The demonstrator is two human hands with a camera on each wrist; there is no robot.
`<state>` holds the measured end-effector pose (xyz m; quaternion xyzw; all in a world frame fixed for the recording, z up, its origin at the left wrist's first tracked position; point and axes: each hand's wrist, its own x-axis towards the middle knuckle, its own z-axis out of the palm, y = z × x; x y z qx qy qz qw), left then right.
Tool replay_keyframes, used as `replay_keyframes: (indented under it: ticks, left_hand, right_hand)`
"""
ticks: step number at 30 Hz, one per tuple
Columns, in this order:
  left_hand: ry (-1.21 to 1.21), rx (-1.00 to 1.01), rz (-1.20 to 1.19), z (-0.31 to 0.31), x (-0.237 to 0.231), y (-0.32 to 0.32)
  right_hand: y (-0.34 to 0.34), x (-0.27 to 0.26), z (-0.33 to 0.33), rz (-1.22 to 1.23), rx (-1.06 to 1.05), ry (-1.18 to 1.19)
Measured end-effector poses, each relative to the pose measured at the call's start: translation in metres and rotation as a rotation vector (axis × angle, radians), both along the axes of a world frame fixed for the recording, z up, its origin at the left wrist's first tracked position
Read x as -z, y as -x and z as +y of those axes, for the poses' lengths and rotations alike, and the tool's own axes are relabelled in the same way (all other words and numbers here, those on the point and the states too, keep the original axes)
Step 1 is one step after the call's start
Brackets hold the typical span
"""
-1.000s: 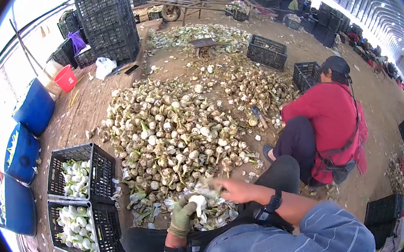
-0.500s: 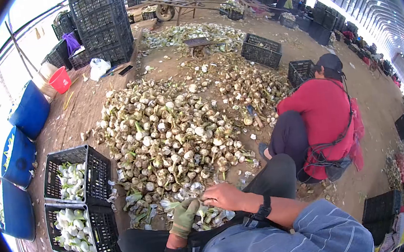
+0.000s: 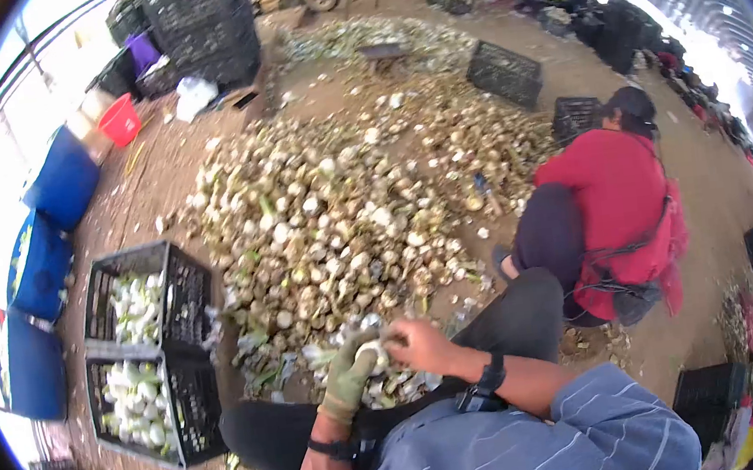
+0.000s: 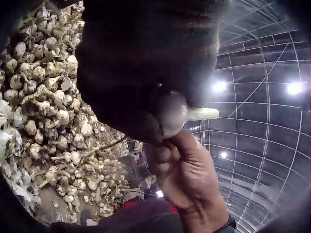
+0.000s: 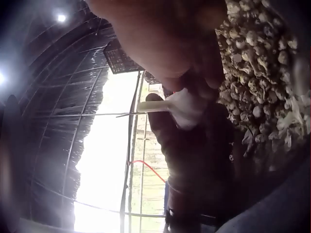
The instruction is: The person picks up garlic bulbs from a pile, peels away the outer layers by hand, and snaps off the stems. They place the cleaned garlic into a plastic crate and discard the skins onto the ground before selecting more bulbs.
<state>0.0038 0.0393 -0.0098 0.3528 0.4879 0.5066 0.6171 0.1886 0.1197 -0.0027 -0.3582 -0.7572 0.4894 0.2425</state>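
Observation:
My left hand (image 3: 344,381), in a pale work glove, holds a white garlic bulb (image 3: 371,353) above my lap. The bulb (image 4: 172,114) has a short, cut green-white stem (image 4: 204,113), which points away from the palm. My bare right hand (image 3: 427,347) is at the bulb's side, its thumb and curled fingers pinching its surface in the left wrist view. Dark shadow covers much of the glove (image 5: 187,150) in the right wrist view. A large heap of untrimmed garlic (image 3: 321,232) lies in front of both hands, with loose skins at its near edge.
Two black crates (image 3: 192,383) of cleaned garlic stand at my left, with blue tubs (image 3: 34,367) beyond. A person in a red top (image 3: 607,202) squats at my right by the heap. Stacked crates (image 3: 202,38) and a red bucket (image 3: 120,122) stand farther back.
My right hand, apart from the bulb and blurred a second ago, has come in against it. The left hand keeps hold of the bulb. The head view has shifted slightly.

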Motion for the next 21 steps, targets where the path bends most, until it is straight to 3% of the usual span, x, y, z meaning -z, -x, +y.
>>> replay_keyframes:
  ticks: [2, 4, 8, 13, 16, 19, 21]
  left_hand:
    - [-0.016, -0.04, -0.046, 0.001, -0.001, 0.003]
    - [-0.005, -0.038, -0.086, -0.002, -0.005, 0.004]
    - [0.057, 0.009, -0.103, -0.002, -0.017, 0.012]
    - [0.065, 0.001, -0.177, 0.001, -0.011, 0.014]
    - [0.054, 0.002, -0.219, -0.002, -0.008, 0.016]
    - [-0.022, -0.031, -0.25, -0.002, -0.002, 0.007]
    - [0.049, -0.028, -0.222, -0.002, -0.015, 0.007]
  right_hand:
    - [-0.005, 0.008, 0.006, -0.032, 0.018, 0.322]
    - [-0.004, 0.007, 0.008, 0.131, 0.016, 0.491]
    - [-0.004, 0.004, 0.016, 0.298, 0.17, 0.647]
    - [0.001, 0.002, 0.014, 0.453, 0.192, 0.789]
    - [0.01, -0.023, 0.009, 0.412, 0.181, 0.763]
    - [0.007, -0.007, 0.014, 0.126, -0.011, 0.484]
    - [0.005, -0.009, 0.013, -0.023, -0.003, 0.288]
